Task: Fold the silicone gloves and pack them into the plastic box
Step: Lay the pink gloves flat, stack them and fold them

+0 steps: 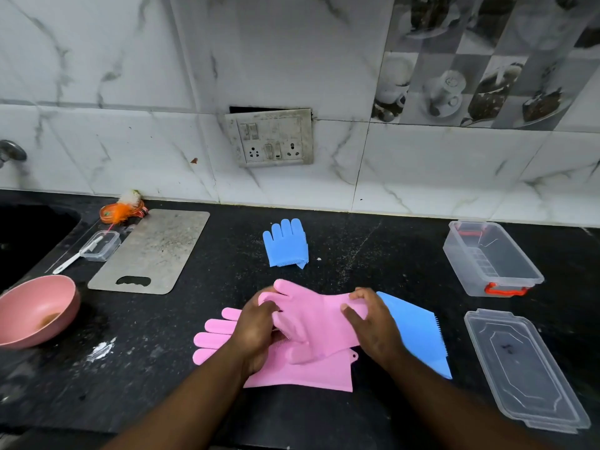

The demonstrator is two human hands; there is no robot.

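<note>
From the head view, I am holding one pink glove (316, 323) stretched between both hands. My left grip (256, 326) is curling closed round its finger end, fingers wrapped over the bunched silicone. My right grip (373, 323) is pinching the cuff end between thumb and fingertips. The glove is hanging just above the second pink glove (292, 373), which is lying flat on the desk (357, 254) directly beneath both grips, its fingers poking out past my left grip. A flat blue glove (418, 336) is lying under and beyond my right grip. A folded blue glove (285, 246) is sitting well ahead of both grips, toward the wall. The plastic box (462, 254) is standing open, far out past my right grip, with no glove inside that I can make out. Its lid (526, 368) is lying nearer me on that same side.

I am judging this to be the fold of this pink glove. To do it well, I am aiming to bring the finger end over onto the cuff, line up the edges, and press the crease flat on the desk, since silicone is likely to spring open again. A narrow packet should go into the box more easily.
</note>
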